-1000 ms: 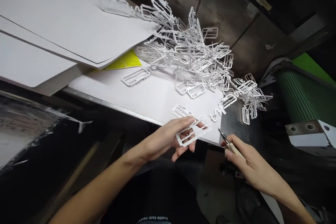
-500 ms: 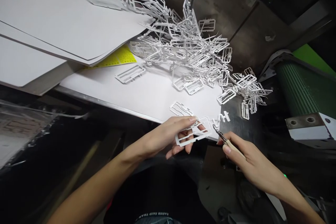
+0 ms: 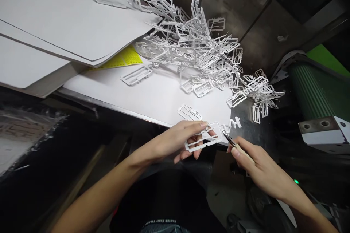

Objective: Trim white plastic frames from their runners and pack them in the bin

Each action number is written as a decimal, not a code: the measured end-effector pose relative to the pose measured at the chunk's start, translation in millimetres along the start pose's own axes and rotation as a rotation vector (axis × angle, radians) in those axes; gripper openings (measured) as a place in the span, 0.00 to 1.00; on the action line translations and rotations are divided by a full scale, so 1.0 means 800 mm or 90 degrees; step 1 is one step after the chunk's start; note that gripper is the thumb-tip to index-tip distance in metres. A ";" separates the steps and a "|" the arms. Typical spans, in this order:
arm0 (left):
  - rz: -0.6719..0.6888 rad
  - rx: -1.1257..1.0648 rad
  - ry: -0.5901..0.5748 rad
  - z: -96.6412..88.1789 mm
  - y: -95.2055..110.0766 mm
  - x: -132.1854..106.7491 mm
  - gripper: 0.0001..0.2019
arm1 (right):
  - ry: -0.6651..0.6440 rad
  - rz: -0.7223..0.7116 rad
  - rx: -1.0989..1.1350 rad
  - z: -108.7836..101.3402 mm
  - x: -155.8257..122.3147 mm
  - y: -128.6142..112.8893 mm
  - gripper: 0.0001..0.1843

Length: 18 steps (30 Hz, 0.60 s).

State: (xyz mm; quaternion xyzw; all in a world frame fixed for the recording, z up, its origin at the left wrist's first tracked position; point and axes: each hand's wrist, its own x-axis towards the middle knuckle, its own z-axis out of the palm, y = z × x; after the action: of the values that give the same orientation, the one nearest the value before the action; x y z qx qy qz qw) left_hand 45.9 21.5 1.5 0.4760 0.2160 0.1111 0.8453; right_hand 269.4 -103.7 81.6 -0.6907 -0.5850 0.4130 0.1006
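Between thumb and fingers, my left hand (image 3: 188,134) grips a white plastic frame (image 3: 203,145) with long slots, just off the table's front edge. From the frame's right end runs a curly white plastic sprue (image 3: 232,124). My right hand (image 3: 250,154) is closed around the pale handles of small nippers (image 3: 230,139). Their metal tips meet the sprue beside the frame's corner; whether the jaws are closed is too small to tell. Another slotted white frame (image 3: 189,112) shows just behind my left hand.
A tangled heap of white frames and sprues (image 3: 197,47) covers the back of the white table surface (image 3: 153,98). Large white sheets (image 3: 68,18) lie at left over a yellow sheet (image 3: 123,57). A green ribbed conveyor (image 3: 311,87) stands at right, with a metal end block (image 3: 318,127).
Both hands keep nearly the same pose. The held frame, sprue and nippers appear shifted very slightly to the right; the view itself has moved a little.
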 end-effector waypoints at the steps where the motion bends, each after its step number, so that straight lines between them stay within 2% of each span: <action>1: -0.001 0.002 -0.002 -0.001 -0.001 0.001 0.27 | 0.008 -0.006 -0.001 0.000 0.002 0.002 0.25; 3: 0.012 0.014 0.025 -0.002 -0.006 0.002 0.28 | 0.031 -0.015 0.008 0.001 0.005 0.009 0.27; 4: 0.030 0.031 0.061 -0.003 -0.010 0.001 0.28 | 0.045 -0.015 0.020 0.001 0.007 0.014 0.27; 7: 0.124 0.138 0.225 -0.006 -0.025 -0.001 0.31 | 0.070 0.014 0.084 -0.001 0.012 0.028 0.30; 9: 0.196 0.219 0.295 -0.008 -0.035 -0.002 0.32 | 0.071 0.037 0.130 -0.004 0.014 0.036 0.32; 13: 0.343 0.338 0.330 -0.009 -0.048 0.000 0.31 | 0.077 0.045 0.173 -0.007 0.017 0.043 0.33; 18: 0.490 0.489 0.393 -0.008 -0.046 0.005 0.30 | 0.093 0.032 0.160 -0.007 0.024 0.045 0.33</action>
State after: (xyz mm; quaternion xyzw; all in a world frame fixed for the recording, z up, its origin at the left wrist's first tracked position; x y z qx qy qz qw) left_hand 45.7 8.7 -34.2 0.7353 0.2879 0.4548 0.4119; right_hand 298.9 -95.7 54.1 -0.7152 -0.5026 0.4340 0.2179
